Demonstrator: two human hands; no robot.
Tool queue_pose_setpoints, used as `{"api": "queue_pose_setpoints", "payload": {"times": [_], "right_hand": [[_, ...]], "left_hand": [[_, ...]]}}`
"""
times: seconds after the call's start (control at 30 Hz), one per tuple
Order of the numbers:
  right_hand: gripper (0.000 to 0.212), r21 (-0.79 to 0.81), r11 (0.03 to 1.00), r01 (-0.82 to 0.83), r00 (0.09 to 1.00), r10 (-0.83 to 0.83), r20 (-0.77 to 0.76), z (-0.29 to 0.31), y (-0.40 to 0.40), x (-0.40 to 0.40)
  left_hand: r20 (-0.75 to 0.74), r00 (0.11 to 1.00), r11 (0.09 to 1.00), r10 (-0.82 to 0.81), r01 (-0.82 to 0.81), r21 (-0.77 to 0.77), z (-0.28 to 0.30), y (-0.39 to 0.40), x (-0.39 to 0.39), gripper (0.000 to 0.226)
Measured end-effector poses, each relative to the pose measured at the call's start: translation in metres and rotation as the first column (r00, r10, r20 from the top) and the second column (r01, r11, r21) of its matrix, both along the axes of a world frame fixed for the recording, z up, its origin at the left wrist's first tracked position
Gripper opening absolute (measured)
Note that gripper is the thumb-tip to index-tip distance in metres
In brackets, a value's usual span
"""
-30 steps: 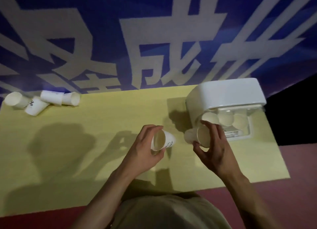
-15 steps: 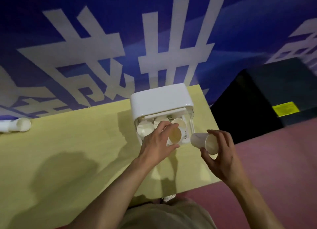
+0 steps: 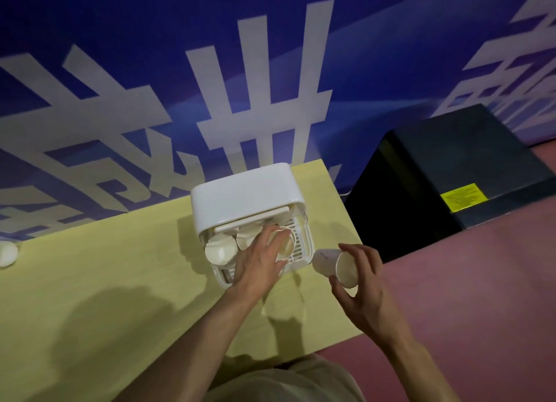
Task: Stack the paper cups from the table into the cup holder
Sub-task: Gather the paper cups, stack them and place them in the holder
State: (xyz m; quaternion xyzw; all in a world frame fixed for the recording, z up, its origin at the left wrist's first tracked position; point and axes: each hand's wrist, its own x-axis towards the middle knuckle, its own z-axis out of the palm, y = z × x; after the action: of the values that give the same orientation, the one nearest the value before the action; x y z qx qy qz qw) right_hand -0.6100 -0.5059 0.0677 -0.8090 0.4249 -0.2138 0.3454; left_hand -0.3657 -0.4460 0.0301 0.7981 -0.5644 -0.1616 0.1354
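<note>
Gripping paper cups (image 3: 334, 266), both hands (image 3: 260, 266).

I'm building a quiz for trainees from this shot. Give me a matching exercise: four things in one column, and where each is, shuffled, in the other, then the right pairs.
Things
1. left hand
2. right hand
3. black box
4. cup holder

Places or states
A. on the floor, right of the table
B. stands on the table's far right part
C. holds a paper cup on its side, beside the holder
D. reaches into the holder's open front, at a cup there

Pairs: 1-D, 2-C, 3-A, 4-B
</note>
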Motion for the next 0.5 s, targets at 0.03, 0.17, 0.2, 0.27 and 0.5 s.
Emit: {"api": "queue_pose_setpoints", "payload": {"times": [0.03, 0.17, 0.2, 0.27, 0.5], "right_hand": [[0.057, -0.002, 1.0, -0.009, 1.0, 0.009, -0.007, -0.001, -0.004, 0.0], [0.06, -0.029, 0.998, -0.055, 0.998, 0.053, -0.046, -0.006, -0.022, 0.004], [0.061, -0.024, 0.998, -0.062, 0.997, 0.061, -0.047, -0.008, -0.027, 0.005], [0.061, -0.023, 0.997, -0.067, 0.997, 0.066, -0.05, -0.01, -0.033, 0.008], [0.063, -0.033, 0.996, -0.086, 0.994, 0.083, -0.068, -0.014, -0.051, 0.019]], "left_hand": [[0.009, 1.0, 1.0, 0.014, -0.014, 0.011, -0.003, -0.002, -0.001, 0.071], [0.024, 0.999, 0.998, 0.043, -0.044, 0.043, -0.01, -0.018, -0.004, 0.073], [0.028, 0.999, 0.997, 0.043, -0.045, 0.061, -0.01, -0.022, -0.005, 0.073], [0.033, 0.999, 0.993, 0.039, -0.042, 0.108, -0.012, -0.03, -0.005, 0.073], [0.025, 0.999, 0.985, 0.023, -0.027, 0.171, -0.026, -0.049, -0.003, 0.073]]}}
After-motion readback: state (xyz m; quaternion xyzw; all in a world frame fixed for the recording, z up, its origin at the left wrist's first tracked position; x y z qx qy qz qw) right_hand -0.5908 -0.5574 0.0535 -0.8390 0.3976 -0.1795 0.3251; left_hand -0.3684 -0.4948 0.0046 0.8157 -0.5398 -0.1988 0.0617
